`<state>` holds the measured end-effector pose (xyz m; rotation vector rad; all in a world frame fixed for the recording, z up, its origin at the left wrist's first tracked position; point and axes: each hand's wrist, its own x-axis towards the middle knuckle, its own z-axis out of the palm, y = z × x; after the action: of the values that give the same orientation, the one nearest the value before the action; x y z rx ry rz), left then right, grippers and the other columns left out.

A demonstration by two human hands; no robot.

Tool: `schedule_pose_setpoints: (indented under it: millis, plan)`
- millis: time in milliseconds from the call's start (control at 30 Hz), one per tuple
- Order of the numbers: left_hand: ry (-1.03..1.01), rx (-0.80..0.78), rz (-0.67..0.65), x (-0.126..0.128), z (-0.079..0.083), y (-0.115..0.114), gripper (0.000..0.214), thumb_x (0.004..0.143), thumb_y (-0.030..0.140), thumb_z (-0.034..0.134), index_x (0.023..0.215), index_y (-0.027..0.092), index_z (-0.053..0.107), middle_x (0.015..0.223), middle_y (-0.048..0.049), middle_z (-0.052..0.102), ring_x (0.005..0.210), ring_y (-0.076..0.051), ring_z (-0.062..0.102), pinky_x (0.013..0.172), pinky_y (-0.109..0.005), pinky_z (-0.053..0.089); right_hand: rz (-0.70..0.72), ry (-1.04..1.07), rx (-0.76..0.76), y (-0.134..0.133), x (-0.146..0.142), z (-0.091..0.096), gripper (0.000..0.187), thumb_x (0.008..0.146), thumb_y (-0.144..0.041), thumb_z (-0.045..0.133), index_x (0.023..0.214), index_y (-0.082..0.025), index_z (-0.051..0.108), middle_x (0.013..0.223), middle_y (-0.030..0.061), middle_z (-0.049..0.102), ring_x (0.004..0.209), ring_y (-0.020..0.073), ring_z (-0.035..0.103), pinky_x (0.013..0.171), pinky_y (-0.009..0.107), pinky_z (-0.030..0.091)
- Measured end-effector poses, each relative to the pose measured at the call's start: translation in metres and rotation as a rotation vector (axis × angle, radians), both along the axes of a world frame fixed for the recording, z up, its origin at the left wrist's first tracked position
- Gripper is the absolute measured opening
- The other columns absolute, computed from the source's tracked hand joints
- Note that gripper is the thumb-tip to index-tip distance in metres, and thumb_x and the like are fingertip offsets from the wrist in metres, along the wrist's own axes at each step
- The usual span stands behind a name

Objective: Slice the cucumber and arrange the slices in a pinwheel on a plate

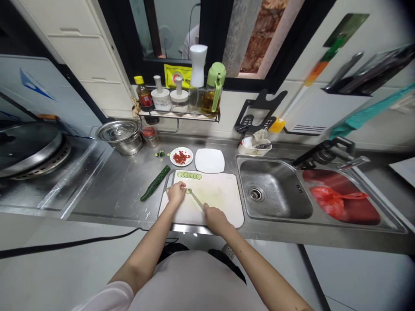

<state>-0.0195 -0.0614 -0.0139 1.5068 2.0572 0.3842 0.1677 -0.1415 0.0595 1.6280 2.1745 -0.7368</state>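
My right hand [216,219] is wrapped around the handle of a knife [197,201], whose blade points up and left across the white cutting board [223,203]. A pale green cucumber slice [189,190] is at the blade's tip. Just left of that slice is my left hand [177,193], its fingers curled together over the board; whatever they may pinch is too small to make out. Along the board's far edge runs an overlapping row of cucumber slices [189,175]. A dark green cucumber [154,183] lies on the steel counter, left of the board.
Behind the board stand a plate of chopped red pieces [181,157] and a white square plate [209,160]. Green scraps [161,154] lie near a lidded steel pot [121,136]. At right is a sink [275,190] with a red plastic bag [329,203]. A seasoning rack [181,115] hangs above.
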Motion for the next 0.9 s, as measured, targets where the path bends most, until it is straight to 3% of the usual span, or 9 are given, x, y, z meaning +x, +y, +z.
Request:
schedule_pose_setpoints:
  millis: [900]
  plan:
    - [0.012, -0.027, 0.003, 0.0014, 0.008, 0.0002, 0.012, 0.081, 0.027, 0.062, 0.091, 0.029, 0.067, 0.095, 0.002, 0.074, 0.1, -0.019, 0.063, 0.089, -0.034, 0.037, -0.003, 0.013, -0.015, 0.0061, -0.0003, 0.0012, 0.03, 0.088, -0.009, 0.037, 0.115, -0.014, 0.048, 0.1, 0.0157, 0.067, 0.094, 0.0244, 0.065, 0.072, 0.031, 0.043]
